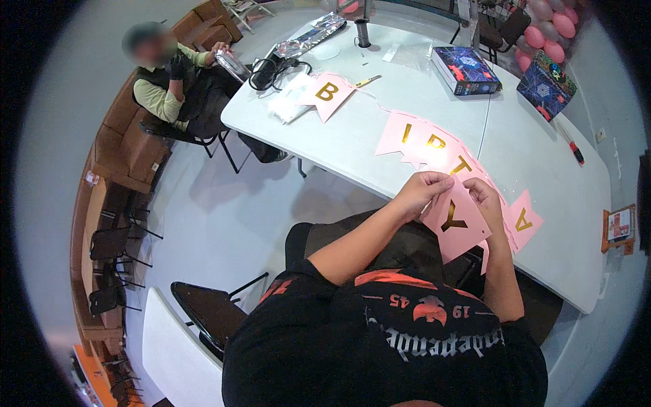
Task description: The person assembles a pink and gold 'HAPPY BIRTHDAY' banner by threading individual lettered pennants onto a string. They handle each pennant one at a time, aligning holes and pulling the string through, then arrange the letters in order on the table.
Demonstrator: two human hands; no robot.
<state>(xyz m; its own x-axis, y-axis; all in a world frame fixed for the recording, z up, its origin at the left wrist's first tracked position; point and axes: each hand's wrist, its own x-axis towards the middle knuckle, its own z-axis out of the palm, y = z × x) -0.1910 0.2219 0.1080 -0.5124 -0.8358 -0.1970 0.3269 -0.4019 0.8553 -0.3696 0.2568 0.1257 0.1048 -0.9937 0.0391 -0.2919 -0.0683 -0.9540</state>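
Both my hands hold a pink paper pennant [460, 225] with a gold letter, just over the near edge of the white table [542, 163]. My left hand [422, 192] pinches its top left corner, and my right hand [485, 198] pinches the top right corner. More pink pennants [434, 146] with gold letters lie in a row on the table beyond my hands, joined on a thin string. One further pennant [328, 93] lies apart at the table's far left end. Another pink pennant [523, 220] rests to the right of my right hand.
A person [178, 88] sits at the table's far left end handling silver foil. Two dark patterned boxes [466, 70] [546, 85], a black cup [363, 32], foil balloons [308, 39] and a red-handled tool [575, 152] are on the table. Pink balloons [550, 30] hang behind. Black chairs [207, 315] stand to my left.
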